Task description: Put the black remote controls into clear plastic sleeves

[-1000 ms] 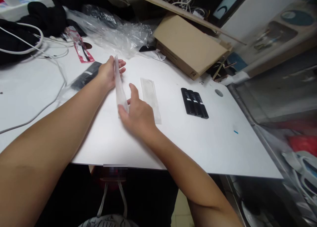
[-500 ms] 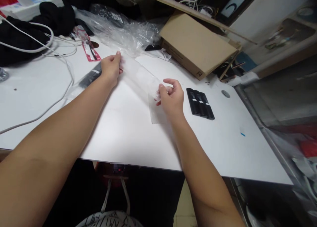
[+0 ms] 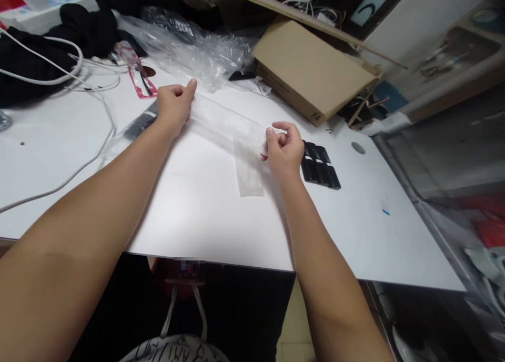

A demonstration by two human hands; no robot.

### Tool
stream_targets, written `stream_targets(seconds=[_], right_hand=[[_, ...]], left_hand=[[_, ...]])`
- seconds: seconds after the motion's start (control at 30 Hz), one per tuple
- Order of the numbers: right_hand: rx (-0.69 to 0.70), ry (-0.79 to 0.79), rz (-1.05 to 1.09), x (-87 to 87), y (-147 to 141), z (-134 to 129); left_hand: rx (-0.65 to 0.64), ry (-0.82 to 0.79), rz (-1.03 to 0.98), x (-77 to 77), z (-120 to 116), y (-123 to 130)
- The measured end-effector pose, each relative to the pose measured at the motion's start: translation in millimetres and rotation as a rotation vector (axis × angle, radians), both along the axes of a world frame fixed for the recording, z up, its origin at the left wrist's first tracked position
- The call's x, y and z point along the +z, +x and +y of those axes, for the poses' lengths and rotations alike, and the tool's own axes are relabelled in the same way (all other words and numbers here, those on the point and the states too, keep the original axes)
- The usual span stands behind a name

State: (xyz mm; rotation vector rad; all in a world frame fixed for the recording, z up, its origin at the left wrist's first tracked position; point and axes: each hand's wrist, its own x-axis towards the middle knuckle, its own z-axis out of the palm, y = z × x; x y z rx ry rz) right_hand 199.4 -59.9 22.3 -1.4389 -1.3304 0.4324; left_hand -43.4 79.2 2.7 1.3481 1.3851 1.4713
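Between my hands a clear plastic bag (image 3: 229,120) is stretched above the white table (image 3: 189,209). My left hand (image 3: 175,107) is closed on its left end, thumb uppermost. The right end is pinched by my right hand (image 3: 284,147), thumb against the fingers and the index finger curved out. Under the stretched bag lies another flat translucent bag (image 3: 249,175). Just right of my right hand, several black cylindrical pieces (image 3: 321,170) with white bands lie side by side. A dark item in clear wrapping (image 3: 140,125) lies partly behind my left wrist.
A cardboard box (image 3: 311,67) stands at the back, with crumpled plastic wrap (image 3: 205,54) to its left. A red-edged packet (image 3: 138,75) and a white cable (image 3: 106,114) lie on the left. A grey disc (image 3: 358,148) and a small blue strip (image 3: 385,212) are at right.
My right hand has moved right and slightly up, drawing the clear bag straighter and flatter. My left hand has shifted slightly left. More of the flat bag below now shows.
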Motion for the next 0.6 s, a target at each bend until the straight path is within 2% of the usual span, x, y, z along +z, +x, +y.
stream_targets(seconds=[0.2, 0.4, 0.5, 0.6], right_hand=[[0.003, -0.026, 0.100, 0.1, 3.5, 4.0], [0.008, -0.104, 0.256, 9.9, 7.8, 4.3], [0.033, -0.273, 0.356, 19.5, 13.7, -1.3], [0.124, -0.498, 0.352, 28.0, 21.6, -7.8]], left_hand=[[-0.007, 0.029, -0.013, 0.2, 0.4, -1.9], [-0.021, -0.077, 0.004, 0.7, 1.9, -1.4], [-0.012, -0.083, 0.000, -2.6, 4.8, 0.0], [0.004, -0.070, -0.026, -7.6, 9.2, 1.3]])
